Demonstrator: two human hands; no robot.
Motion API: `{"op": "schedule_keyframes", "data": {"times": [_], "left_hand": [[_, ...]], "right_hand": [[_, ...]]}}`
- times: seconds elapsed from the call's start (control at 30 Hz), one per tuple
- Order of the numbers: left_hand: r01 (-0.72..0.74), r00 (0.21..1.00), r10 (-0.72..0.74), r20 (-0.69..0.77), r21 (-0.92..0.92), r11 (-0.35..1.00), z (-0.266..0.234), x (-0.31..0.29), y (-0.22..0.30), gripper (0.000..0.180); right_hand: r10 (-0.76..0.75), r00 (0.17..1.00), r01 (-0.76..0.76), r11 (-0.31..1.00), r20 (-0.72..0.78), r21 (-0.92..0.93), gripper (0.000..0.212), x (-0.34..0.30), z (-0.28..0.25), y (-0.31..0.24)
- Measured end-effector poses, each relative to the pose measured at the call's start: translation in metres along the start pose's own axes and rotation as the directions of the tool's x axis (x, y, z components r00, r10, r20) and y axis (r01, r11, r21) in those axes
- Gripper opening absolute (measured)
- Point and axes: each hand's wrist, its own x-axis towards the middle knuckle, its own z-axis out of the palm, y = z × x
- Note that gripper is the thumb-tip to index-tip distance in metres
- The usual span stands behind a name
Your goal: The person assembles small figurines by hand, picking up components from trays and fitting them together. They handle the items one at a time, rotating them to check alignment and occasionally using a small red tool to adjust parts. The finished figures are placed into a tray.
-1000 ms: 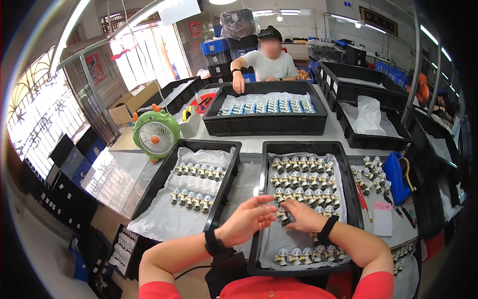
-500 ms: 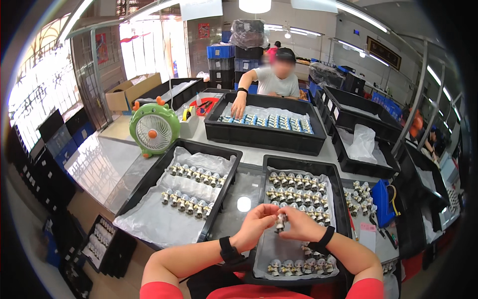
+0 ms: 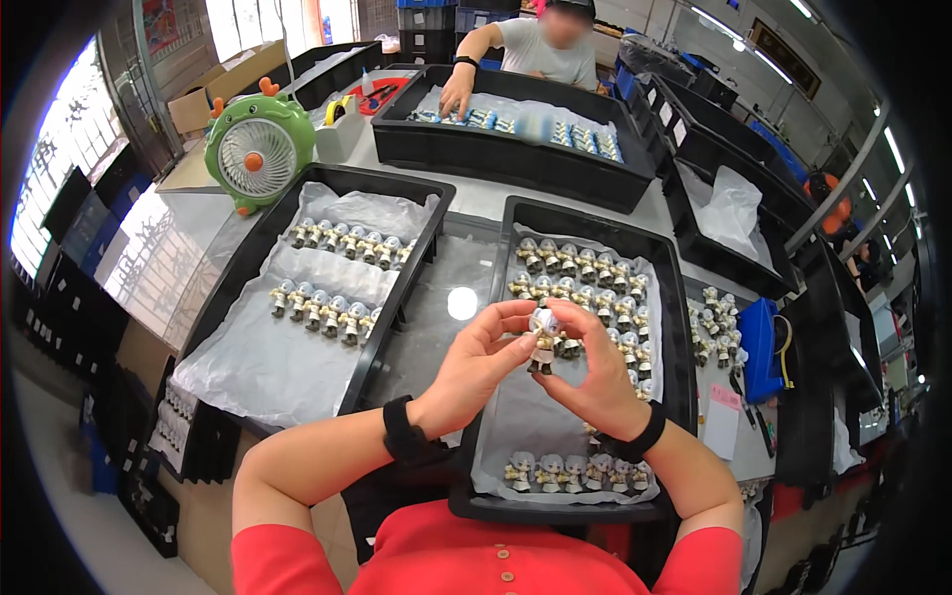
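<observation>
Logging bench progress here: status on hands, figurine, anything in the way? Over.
Left hand and right hand both on one figurine. Figurine upright, raised above the right-hand black tray. Nothing seen blocking the hands.

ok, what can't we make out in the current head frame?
All in the head view:
- Held figurine: far side faces away; left hand covers part.
- Some figurines in the nearer right black tray: behind right hand.
- Stacked crates: tops cut off by upper edge.
- Notepad: print too small.
</observation>
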Motion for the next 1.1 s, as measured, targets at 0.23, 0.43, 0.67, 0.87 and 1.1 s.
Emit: {"op": "schedule_keyframes", "data": {"times": [0.23, 0.43, 0.67, 0.87, 1.1], "left_hand": [[-0.004, 0.995, 0.006, 0.103, -0.023, 1.000, 0.010, 0.003, 0.003, 0.044], [-0.097, 0.995, 0.094, 0.037, 0.093, 0.991, 0.005, -0.007, 0.006, 0.054], [-0.067, 0.997, 0.062, 0.041, 0.112, 0.991, 0.009, -0.003, 0.008, 0.051], [-0.038, 0.999, 0.036, 0.018, 0.104, 0.994, 0.008, -0.006, 0.008, 0.048], [-0.025, 1.000, 0.024, 0.006, 0.105, 0.994, 0.005, -0.004, 0.005, 0.042]], "right_hand": [[-0.001, 1.000, -0.001, 0.997, -0.030, -0.072, 0.067, -0.005, -0.012, -0.005], [-0.045, 0.999, 0.046, 0.996, -0.011, 0.078, 0.065, 0.002, -0.003, -0.001], [-0.021, 0.999, 0.024, 0.995, -0.036, 0.095, 0.069, -0.004, 0.000, 0.006], [0.000, 1.000, 0.001, 1.000, -0.024, 0.029, 0.070, -0.006, 0.000, 0.003], [0.006, 1.000, -0.006, 1.000, -0.019, -0.001, 0.071, -0.004, -0.003, 0.000]]}}
